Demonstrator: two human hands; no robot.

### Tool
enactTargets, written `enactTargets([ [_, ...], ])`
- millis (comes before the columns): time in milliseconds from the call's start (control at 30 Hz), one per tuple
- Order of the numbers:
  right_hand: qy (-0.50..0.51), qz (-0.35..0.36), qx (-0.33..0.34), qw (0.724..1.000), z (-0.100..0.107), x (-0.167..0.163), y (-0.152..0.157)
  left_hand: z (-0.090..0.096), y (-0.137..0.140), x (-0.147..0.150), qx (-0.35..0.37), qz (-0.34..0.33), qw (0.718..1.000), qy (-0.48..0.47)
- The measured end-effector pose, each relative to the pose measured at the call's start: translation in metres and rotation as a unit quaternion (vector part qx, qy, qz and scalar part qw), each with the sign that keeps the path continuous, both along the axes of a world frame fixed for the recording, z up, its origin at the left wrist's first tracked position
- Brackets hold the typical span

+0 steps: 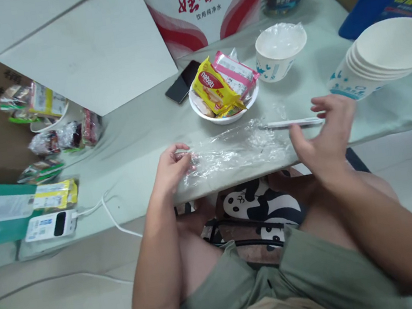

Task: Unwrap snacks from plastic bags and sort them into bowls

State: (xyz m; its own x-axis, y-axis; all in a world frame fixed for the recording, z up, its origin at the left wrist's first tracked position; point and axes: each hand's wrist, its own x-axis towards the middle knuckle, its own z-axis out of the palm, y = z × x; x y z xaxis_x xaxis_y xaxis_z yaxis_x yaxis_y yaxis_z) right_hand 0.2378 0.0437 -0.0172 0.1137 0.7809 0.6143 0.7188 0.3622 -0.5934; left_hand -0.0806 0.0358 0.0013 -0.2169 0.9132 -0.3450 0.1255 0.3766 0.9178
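A sheet of clear crinkled plastic film (234, 151) lies along the front edge of the table. My left hand (171, 169) has its fingers closed on the film's left end, where a small reddish glint shows. Spread apart, the fingers of my right hand (327, 136) hover around the right end of a white pen (294, 123), holding nothing that I can see. The pen's left tip reaches the film. Just behind the film sits a white bowl (228, 118) of packaged snacks, with a yellow snack packet (215, 91) and a pink-edged packet (237, 73) on top.
Behind the bowl lies a dark phone (183, 83). A paper cup (280, 58) with film inside and stacked paper buckets (378, 61) stand to the right. A printed carton (207, 7) backs the table. Left are wrapped snacks (67, 136), a white device (50, 226) and its cable (112, 217).
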Motion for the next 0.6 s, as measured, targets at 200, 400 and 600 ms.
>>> enactTargets([
  [200,-0.175,0.309,-0.018,0.935,-0.007,-0.055,-0.036,0.009,-0.002,0.012,-0.021,0.022,0.998,-0.054],
  [400,-0.129,0.267,-0.117,0.948,-0.008,-0.076,-0.036,0.019,-0.010,0.014,-0.005,-0.009,0.986,-0.167],
  [600,0.393,0.356,-0.418,0.737,0.010,-0.059,-0.030,0.007,-0.009,0.019,0.018,-0.038,0.979,-0.200],
])
